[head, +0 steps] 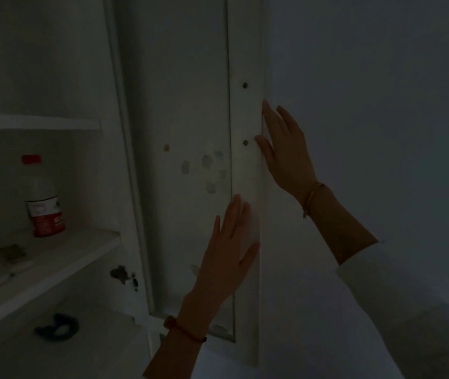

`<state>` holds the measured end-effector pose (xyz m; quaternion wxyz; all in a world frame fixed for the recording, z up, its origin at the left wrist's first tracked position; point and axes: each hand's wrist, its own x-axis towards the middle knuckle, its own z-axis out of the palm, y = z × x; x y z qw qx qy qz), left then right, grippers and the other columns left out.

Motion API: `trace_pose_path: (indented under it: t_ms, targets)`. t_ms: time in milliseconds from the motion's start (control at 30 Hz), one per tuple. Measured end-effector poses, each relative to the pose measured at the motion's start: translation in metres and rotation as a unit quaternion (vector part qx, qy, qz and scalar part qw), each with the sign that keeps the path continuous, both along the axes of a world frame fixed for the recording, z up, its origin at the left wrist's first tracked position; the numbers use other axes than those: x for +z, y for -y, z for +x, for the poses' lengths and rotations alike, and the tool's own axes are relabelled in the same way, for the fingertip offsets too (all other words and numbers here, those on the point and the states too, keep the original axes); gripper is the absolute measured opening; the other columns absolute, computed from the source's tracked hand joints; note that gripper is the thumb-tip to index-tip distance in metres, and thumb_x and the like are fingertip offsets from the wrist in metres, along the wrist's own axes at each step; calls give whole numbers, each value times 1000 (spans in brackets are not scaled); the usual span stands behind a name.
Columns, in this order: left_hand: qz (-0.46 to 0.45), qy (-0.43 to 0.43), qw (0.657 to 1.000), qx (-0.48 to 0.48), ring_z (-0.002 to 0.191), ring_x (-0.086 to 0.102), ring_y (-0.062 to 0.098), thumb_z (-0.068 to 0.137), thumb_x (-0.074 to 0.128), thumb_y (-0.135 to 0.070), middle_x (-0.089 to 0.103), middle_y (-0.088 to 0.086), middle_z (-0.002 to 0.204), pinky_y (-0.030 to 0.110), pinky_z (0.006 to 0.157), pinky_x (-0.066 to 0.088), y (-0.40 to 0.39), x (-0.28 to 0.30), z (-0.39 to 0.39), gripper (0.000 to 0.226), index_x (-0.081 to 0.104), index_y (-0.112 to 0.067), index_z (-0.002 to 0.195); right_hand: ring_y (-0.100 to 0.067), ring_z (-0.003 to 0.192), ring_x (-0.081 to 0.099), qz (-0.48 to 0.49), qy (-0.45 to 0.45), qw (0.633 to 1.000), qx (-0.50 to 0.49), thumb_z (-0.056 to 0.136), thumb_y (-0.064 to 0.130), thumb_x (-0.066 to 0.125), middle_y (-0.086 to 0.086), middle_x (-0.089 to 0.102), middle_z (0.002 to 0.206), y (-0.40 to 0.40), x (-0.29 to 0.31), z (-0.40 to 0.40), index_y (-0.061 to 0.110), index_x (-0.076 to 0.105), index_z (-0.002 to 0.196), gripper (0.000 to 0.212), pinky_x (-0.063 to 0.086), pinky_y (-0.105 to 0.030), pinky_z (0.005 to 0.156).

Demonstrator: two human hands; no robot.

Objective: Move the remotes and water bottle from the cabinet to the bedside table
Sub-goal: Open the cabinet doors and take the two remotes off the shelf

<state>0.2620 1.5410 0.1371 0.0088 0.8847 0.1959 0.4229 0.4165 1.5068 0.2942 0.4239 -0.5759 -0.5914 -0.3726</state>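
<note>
Dim white cabinet [54,124] stands open, both flat empty hands [229,242] on its door [190,105]; red-capped clear plastic water bottle [43,198] and pale remotes [4,269] still shelved.

We see a dim room with a plain pale wall [368,77]. A white cupboard door [185,105] stands open beside white shelves [34,124].
</note>
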Motion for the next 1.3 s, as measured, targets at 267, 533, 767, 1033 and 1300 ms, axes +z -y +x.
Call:
trace_pose_path:
  t_ms: [267,533,767,1033,1300]
  targets:
    - [0,14,1000,3,149,0,9,98,43,-32,-8,-5,162,38,122,5,0,-1,7,67,7,-17,152,-26,144,24,38,13,998,37,98,38,37,-7,30,154,-2,2,7,11,25,148,58,20,-42,119]
    - [-17,67,991,114,147,17,13,97,45,-36,15,-1,160,47,119,19,-7,-1,-35,64,18,-16,151,-25,129,44,73,50,980,177,98,27,42,-10,51,136,-9,-10,-44,8,41,139,45,29,-36,113]
    - [-66,114,941,312,138,36,24,93,49,-32,39,9,150,45,115,29,-10,-2,-127,58,35,-9,145,-22,120,48,10,17,949,314,97,26,45,-9,55,129,-55,-44,-109,8,46,135,42,35,-33,108]
    - [-103,115,845,512,127,46,34,92,55,-24,48,18,140,39,108,38,2,-2,-238,53,42,-3,139,-31,113,51,-111,7,902,418,93,29,44,-12,57,122,-111,-94,-213,9,52,125,39,43,-43,94]
    - [-174,84,801,567,128,45,36,94,53,-26,43,20,144,36,104,36,-40,9,-302,55,38,-3,142,-29,85,55,-222,2,858,463,94,29,41,-18,62,93,-186,-130,-304,-1,61,91,36,45,-38,74]
